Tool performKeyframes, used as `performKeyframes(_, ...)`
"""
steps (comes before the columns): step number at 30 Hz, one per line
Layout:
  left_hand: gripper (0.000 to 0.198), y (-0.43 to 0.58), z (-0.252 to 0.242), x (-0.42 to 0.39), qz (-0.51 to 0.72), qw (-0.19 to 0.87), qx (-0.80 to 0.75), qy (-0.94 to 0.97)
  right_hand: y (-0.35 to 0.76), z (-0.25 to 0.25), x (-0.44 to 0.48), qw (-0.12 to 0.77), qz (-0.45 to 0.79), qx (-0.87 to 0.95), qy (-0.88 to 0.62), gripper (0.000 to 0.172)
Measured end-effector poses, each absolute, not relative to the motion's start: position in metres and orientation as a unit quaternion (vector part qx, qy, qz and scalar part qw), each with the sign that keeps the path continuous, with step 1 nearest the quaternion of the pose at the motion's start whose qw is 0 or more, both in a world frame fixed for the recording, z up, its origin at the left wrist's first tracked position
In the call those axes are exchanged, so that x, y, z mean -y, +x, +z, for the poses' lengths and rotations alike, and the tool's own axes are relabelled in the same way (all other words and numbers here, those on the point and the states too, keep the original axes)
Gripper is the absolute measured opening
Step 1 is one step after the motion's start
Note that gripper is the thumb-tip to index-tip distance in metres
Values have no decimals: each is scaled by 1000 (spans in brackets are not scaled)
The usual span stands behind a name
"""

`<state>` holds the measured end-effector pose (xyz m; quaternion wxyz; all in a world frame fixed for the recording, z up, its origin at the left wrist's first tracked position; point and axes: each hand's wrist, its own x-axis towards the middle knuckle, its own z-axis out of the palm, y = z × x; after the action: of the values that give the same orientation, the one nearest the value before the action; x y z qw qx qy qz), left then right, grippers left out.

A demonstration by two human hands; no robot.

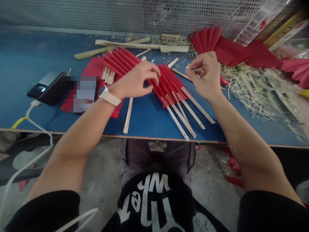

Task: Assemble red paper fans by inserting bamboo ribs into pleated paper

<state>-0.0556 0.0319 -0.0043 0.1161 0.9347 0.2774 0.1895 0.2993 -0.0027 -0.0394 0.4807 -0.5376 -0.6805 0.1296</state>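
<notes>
A red pleated fan sheet (127,61) lies slantwise across the blue table, with several pale bamboo sticks (193,111) sticking out of its folds toward the front edge. My left hand (138,80) rests over the middle of the pleats, thumb and fingers apart, a white band on its wrist. To the right of the fan, my right hand (205,75) is raised with thumb and fingertips pinched on a small white piece (187,67), too small to name. One loose bamboo stick (128,116) lies below my left hand. More short sticks (108,75) sit on red material at the left.
A phone (84,93), partly blurred, and a dark device (48,85) with a white cable (31,109) are at the left. Bamboo strips (140,44) lie along the back. Shavings (251,90) and more red pleated fans (207,40) are at the right, before a perforated panel (96,16).
</notes>
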Motion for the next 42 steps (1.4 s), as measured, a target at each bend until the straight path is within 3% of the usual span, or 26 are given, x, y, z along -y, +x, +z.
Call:
performKeyframes(6, 23, -42, -31, -31, 201, 190, -219, 936, 300, -28, 6, 483, 105, 703, -512, 20)
performKeyframes(11, 22, -41, -41, -40, 227, 201, -207, 930, 268, -4, 85, 497, 133, 728, -454, 15)
performKeyframes(15, 14, -30, -39, -28, 251, 217, -185, 925, 239, 2, 166, 468, 173, 700, -511, 50)
performKeyframes(19, 12, -22, -29, -6, 238, 231, -163, 929, 220, -9, 206, 442, 140, 673, -576, 18)
performKeyframes(21, 14, -19, -27, 2, 225, 233, -148, 934, 212, -19, 213, 431, 118, 671, -592, 13)
performKeyframes(27, 15, -14, -32, 4, 211, 248, -126, 937, 191, -45, 220, 434, 48, 644, -628, 25)
performKeyframes(31, 19, -11, -35, 7, 206, 257, -123, 936, 191, -55, 221, 446, 68, 643, -619, 24)
performKeyframes(35, 22, -9, -36, 12, 206, 261, -122, 935, 195, -62, 217, 464, 103, 634, -610, 44)
performKeyframes(42, 24, -5, -35, 13, 202, 264, -123, 935, 194, -48, 209, 436, 123, 650, -610, 39)
